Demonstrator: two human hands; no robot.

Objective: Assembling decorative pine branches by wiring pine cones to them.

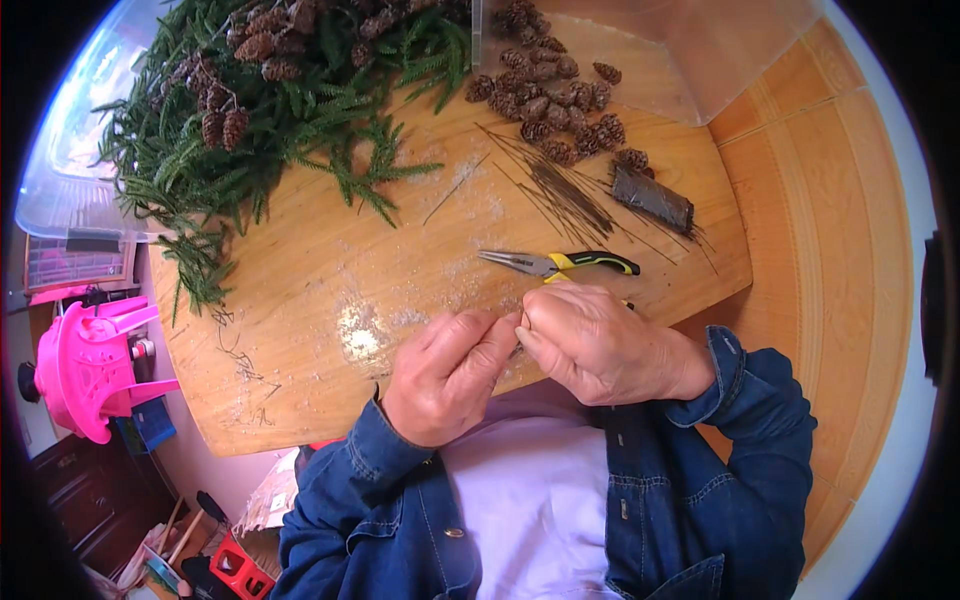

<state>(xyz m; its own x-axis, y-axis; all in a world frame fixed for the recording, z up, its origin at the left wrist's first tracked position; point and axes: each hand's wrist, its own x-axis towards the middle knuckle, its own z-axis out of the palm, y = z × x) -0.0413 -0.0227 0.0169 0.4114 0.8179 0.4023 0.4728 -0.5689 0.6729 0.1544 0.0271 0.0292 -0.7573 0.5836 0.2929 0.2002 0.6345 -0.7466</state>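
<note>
Head view: pinching together at the table's (pixel 300 330) near edge, left hand (pixel 450 375) and right hand (pixel 600 345) touching fingertip to fingertip, clenched on something small, probably a thin wire, hidden between them; lying just beyond the right hand, pliers (pixel 555 264) pointing left, handles rightward; spreading farther off, wire bundle (pixel 570 195), pine cones (pixel 550 95).

We seem to be in a home craft corner: our round wooden table (pixel 300 330) carries cut green fir branches (pixel 270 120), a heap of brown pine cones (pixel 550 95) and thin dark wires (pixel 565 195), while a pink plastic chair (pixel 85 365) stands beside it over cluttered floor.
</note>
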